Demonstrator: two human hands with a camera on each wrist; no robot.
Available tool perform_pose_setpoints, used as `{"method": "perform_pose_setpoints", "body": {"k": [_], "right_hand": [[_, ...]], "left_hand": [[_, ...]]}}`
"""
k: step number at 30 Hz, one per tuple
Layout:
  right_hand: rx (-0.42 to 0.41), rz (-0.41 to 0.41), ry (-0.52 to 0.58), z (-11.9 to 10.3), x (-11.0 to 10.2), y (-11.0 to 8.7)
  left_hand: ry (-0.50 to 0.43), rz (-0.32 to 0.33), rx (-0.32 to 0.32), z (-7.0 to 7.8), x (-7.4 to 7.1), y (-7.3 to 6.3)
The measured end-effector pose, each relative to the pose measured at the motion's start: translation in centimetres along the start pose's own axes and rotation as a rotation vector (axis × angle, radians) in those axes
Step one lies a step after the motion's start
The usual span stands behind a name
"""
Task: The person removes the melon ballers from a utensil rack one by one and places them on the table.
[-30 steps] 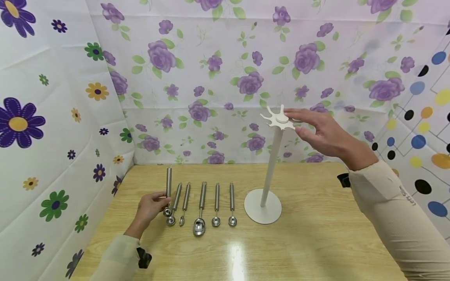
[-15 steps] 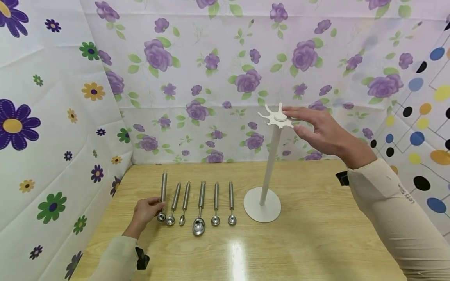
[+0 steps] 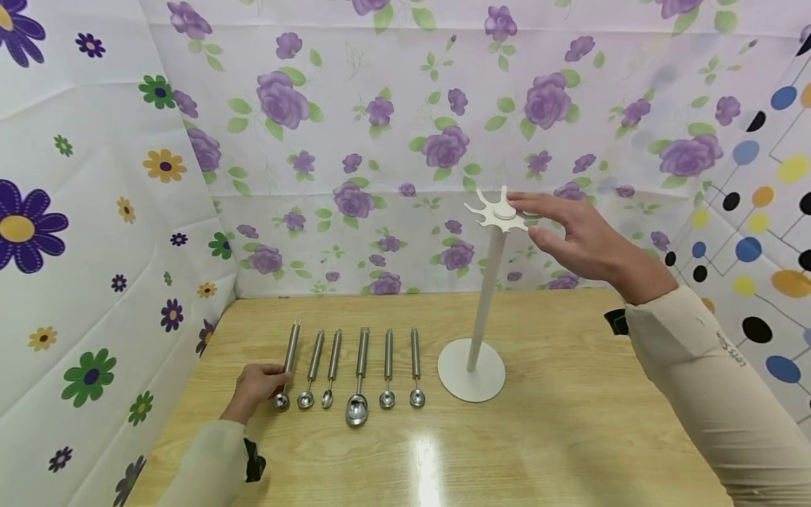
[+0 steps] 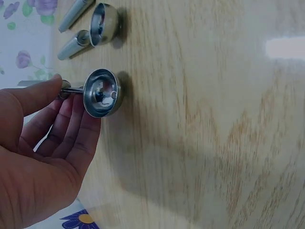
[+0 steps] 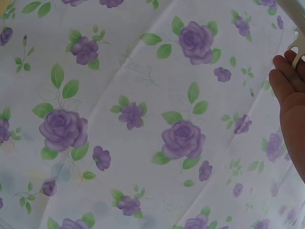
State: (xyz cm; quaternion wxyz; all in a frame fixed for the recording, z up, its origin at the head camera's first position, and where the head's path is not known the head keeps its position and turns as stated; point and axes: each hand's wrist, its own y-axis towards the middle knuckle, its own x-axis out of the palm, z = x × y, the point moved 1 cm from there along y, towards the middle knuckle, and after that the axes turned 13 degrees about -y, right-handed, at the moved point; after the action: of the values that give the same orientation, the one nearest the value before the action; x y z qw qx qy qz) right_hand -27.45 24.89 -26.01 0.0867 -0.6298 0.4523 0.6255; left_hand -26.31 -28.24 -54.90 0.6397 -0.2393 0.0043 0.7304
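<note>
My left hand [image 3: 255,389] pinches the leftmost melon baller [image 3: 292,345] low on its steel handle, by the neck. Its round cup [image 4: 102,93] faces up in the left wrist view, close to the wooden table; whether it touches is unclear. Up at the top of a white utensil stand [image 3: 486,296], my right hand [image 3: 586,239] rests against the hooked crown [image 3: 503,213]. Its fingers are mostly straight, with the thumb apart at the rim. The right wrist view catches only part of these fingers [image 5: 289,78] beside a hook.
To the right of the held tool lie other steel scoops in a row: a melon baller [image 3: 306,399], a narrow small scoop [image 3: 327,398], a large oval scoop [image 3: 357,408] and two more round ballers [image 3: 387,398]. Flowered cloth [image 3: 355,141] walls the table's back.
The left hand has moved left and down with the melon baller, away from its neighbour, and the handle has tilted lower. The right hand stays at the crown.
</note>
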Motion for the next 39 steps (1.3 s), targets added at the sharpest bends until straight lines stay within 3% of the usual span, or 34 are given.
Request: {"method": "perform_pose_setpoints", "body": {"k": [10,21,26,39], "right_hand": [[-0.008,0.006,-0.005,-0.1,-0.1,0.2],[-0.009,0.001,-0.008,0.0,-0.2,0.1],[-0.007,-0.002,-0.011,0.0,-0.3,0.1],[0.0,-0.015,0.016,0.0,-0.1,0.1]], "left_hand": [[0.076,0.007,-0.013,-0.9,-0.3,1.2],[0.107,0.032,-0.011,-0.3,-0.2,1.0],[0.165,0.031,0.0,0.0,-0.1,1.0],[0.199,-0.012,-0.03,0.3,0.2,1.1]]}}
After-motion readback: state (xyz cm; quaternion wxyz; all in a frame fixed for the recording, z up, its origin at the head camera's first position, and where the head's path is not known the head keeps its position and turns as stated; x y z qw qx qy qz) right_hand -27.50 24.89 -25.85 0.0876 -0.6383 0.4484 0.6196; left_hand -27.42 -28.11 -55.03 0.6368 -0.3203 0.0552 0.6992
